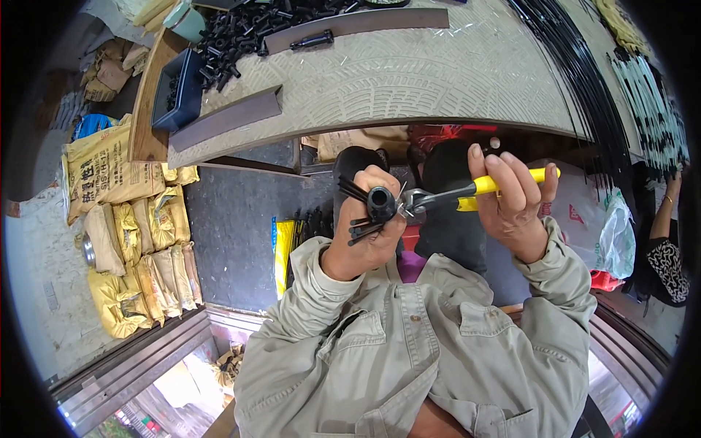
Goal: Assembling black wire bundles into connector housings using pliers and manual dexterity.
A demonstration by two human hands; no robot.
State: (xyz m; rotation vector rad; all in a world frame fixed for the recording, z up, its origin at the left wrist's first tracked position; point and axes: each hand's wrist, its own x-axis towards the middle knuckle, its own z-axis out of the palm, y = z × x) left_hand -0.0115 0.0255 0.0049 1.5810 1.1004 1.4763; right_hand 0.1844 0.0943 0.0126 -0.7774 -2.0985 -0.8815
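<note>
My left hand point(369, 248) is closed around several black plastic pieces. One is a round hollow tube end point(380, 204), facing up, and thin black rods point(354, 190) poke out to its left. In my right hand point(515, 197) is a pair of cutting pliers point(464, 190) with yellow handles. Its metal jaws lie right beside the tube end, at some whitish clear strands. Whether the jaws touch the tube I cannot tell. Both hands are above my lap, in front of the table edge.
On the patterned table point(380, 87) are a heap of black plastic parts point(234, 36), dark metal strips point(358, 28) and a blue bin point(179, 89). Long black rods point(584, 80) hang over its right side. Packed sacks point(157, 226) stand left. Another person's arm point(668, 212) shows far right.
</note>
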